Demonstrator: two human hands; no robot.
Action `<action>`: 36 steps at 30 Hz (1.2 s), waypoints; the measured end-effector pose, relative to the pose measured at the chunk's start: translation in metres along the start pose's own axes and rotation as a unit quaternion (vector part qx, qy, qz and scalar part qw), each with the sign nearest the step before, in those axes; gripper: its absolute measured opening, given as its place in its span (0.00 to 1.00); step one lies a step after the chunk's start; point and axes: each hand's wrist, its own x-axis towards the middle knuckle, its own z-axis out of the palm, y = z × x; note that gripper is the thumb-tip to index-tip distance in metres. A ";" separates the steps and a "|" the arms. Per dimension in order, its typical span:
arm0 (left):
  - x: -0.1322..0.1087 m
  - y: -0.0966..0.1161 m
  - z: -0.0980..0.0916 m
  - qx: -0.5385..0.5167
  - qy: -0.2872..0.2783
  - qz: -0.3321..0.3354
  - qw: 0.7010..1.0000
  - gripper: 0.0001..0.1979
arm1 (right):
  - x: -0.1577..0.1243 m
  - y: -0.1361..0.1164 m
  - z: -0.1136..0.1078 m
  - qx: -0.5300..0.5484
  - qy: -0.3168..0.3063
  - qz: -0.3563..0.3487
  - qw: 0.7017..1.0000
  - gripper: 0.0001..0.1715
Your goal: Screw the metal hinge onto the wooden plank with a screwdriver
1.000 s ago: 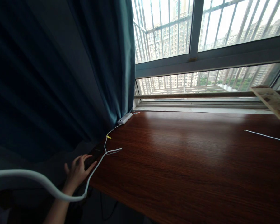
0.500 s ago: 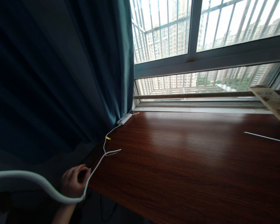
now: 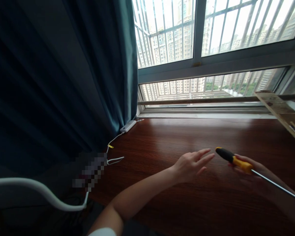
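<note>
My left hand (image 3: 191,164) hovers open over the dark wooden table (image 3: 177,200), fingers stretched toward the right. Just beyond its fingertips is the black end of a screwdriver (image 3: 233,159) with a yellow-and-black handle and a long metal shaft running to the right edge. My right hand (image 3: 255,172) is closed around that screwdriver under the handle, low at the right side of the table.
A white power bank (image 3: 128,126) lies at the table's back left corner with a thin white cable (image 3: 113,157) trailing off the edge. A teal curtain (image 3: 64,82) hangs on the left. Behind are barred windows; a wooden frame (image 3: 280,111) leans at the far right.
My left hand has left the table's left edge and swung right to the middle, opening. My right hand has come into view holding the screwdriver, which earlier showed only as a shaft at the right.
</note>
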 end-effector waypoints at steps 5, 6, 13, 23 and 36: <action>0.060 0.004 0.049 0.010 -0.067 0.000 0.998 0.18 | -0.004 0.016 0.003 0.101 -0.080 0.070 0.989 0.10; 0.064 0.006 0.053 0.002 -0.080 -0.017 0.997 0.17 | -0.002 0.020 -0.004 0.102 -0.082 0.065 0.989 0.12; 0.079 0.010 0.072 -0.278 -0.128 -0.242 0.921 0.28 | 0.025 0.020 -0.030 -0.054 0.098 -0.196 0.974 0.17; 0.100 0.021 0.128 -0.450 -0.161 -0.299 0.826 0.29 | 0.073 0.011 -0.070 -0.284 0.192 -0.194 0.919 0.23; 0.065 0.004 0.117 -0.464 0.098 -0.326 0.818 0.21 | 0.106 -0.018 -0.231 -0.696 0.376 -0.138 0.596 0.33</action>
